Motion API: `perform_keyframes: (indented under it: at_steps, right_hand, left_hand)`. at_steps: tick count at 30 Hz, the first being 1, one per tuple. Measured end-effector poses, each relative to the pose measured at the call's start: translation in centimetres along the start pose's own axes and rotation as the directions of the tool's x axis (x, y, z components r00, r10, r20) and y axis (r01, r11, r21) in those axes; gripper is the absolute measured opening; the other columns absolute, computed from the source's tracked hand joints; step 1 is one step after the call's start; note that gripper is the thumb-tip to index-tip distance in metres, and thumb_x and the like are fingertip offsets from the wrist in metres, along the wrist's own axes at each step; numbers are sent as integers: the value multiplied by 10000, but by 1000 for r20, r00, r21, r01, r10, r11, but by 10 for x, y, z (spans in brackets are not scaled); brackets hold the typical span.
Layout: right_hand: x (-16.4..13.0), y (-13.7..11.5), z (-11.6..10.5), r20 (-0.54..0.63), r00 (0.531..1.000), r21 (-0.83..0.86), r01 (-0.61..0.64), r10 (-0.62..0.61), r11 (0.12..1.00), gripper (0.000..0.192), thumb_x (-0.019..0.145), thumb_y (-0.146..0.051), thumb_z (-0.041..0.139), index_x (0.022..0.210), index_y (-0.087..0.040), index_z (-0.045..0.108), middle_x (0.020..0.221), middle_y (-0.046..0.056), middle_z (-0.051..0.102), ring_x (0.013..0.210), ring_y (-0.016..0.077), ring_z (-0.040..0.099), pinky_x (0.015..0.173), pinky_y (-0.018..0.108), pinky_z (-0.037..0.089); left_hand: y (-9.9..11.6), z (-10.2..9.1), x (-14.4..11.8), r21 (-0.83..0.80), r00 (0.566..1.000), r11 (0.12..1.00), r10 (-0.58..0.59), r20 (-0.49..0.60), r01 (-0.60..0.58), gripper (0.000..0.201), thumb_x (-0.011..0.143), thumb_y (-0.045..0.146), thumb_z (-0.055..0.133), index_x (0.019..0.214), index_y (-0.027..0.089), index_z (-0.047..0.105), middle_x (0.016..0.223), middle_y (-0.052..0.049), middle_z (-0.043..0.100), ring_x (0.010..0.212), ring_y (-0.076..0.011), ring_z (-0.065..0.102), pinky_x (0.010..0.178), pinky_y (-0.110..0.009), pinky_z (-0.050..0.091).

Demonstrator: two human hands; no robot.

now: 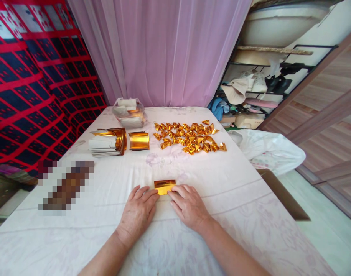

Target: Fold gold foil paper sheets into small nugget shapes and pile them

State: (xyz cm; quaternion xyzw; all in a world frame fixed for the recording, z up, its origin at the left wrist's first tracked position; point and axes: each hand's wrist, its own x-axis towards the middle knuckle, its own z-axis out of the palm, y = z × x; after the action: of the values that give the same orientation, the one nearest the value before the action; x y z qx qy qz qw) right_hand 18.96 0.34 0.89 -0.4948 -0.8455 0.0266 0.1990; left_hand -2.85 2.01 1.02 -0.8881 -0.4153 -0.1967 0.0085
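Observation:
A small rectangle of gold foil paper (164, 186) lies on the table in front of me, its shiny side up. At its lower left corner, the fingertips of my left hand (139, 209) press on the edge, with the other fingers resting on the cloth. My right hand (189, 205) grips the opposite corner in the same way, fingers bent inward. Parts of the paper's side edges are hidden under the fingertips. Beyond it, many folded gold foil pieces (192, 136) are spread in a loose group.
At the back left stand a thick stack of foil sheets (106, 143), a smaller gold stack (139, 141) and a clear plastic bag (129, 113) of paper. A pixelated patch (66, 186) covers something at left. A shelf rack (281, 94) and white bag (273, 151) flank the table's right.

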Motion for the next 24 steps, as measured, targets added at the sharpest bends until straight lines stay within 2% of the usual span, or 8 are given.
perform_keyframes:
  at_steps: [24]
  right_hand:
    - [-4, 5, 5, -143, 988, -33, -62, 56, 998, 223, 851, -141, 600, 1057, -192, 666, 1046, 47, 680, 932, 202, 564, 779, 355, 395]
  left_hand:
    - [-3, -4, 0, -54, 998, 997, -57, 19, 58, 263, 861, 162, 505, 993, 249, 715, 1102, -20, 734, 1087, -258, 612, 1035, -502, 382]
